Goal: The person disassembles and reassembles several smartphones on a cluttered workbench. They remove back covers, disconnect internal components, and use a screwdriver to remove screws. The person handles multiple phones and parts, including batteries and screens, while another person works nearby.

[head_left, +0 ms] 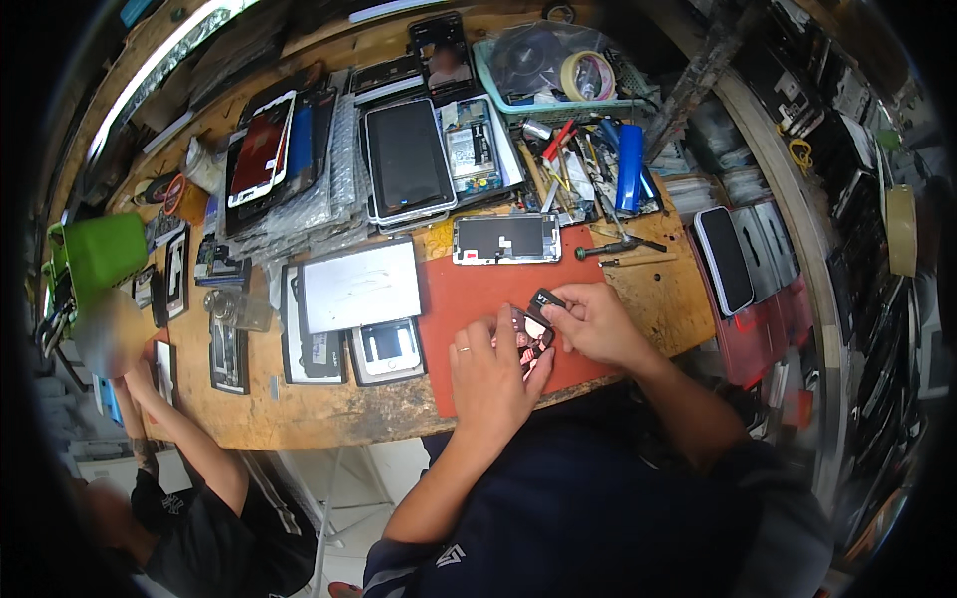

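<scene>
On the red mat [454, 299] at the bench's front edge, my left hand [488, 374] is closed around a small dark phone-like device [535, 336] with a glossy, reflecting face. Its fingers cover much of the device. A ring shows on that hand. My right hand [603, 324] pinches a small flat black piece [544, 300] with white print, close above the device's upper end. Whether the two touch, I cannot tell. Just beyond both hands, a phone screen assembly [505, 239] in a pale frame lies across the mat's far edge.
Stacked phones and a tablet [409, 159] rise behind the mat. Tools crowd around a blue-handled one [628, 169], near a teal basket [488, 75] with tape. A white board [361, 286] covers phone parts at left. Another person's arm [189, 439] reaches in at far left.
</scene>
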Demonstrator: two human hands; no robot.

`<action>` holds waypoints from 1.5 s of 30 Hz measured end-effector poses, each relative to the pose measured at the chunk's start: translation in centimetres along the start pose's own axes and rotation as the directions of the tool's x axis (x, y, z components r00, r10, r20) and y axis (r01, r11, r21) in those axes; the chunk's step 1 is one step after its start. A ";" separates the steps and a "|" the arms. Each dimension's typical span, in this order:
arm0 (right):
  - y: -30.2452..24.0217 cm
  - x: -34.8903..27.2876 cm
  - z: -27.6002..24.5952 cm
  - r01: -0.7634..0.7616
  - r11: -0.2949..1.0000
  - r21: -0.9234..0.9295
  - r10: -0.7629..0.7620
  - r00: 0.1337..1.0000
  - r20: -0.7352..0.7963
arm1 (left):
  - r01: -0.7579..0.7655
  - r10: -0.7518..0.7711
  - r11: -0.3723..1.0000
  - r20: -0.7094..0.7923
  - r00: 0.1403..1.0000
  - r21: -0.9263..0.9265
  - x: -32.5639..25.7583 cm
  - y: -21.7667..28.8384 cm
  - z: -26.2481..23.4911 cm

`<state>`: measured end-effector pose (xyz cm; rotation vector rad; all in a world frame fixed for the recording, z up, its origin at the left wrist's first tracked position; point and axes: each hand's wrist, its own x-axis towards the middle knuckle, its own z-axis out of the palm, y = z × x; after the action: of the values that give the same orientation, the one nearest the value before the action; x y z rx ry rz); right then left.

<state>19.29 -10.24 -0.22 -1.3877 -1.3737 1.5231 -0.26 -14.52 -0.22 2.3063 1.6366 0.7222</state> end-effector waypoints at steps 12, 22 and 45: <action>-3.8 -1.7 1.9 0.454 0.790 -0.412 -0.564 0.803 -0.195 | 0.067 -0.132 0.935 -0.166 0.977 -0.350 1.6 0.3 -0.3; -9.1 -2.9 1.8 0.614 0.580 -0.536 -0.726 0.687 0.001 | -0.128 -0.056 0.934 -0.492 0.869 -0.333 1.6 -0.2 0.0; -10.4 -4.3 2.5 0.665 0.478 -0.573 -0.721 0.670 0.176 | -0.306 0.154 0.911 -0.461 0.874 -0.275 1.5 -1.9 -3.0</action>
<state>16.08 -12.45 10.58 -0.9516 -2.1304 0.4605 -2.96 -12.79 1.91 2.2074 1.2441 1.5365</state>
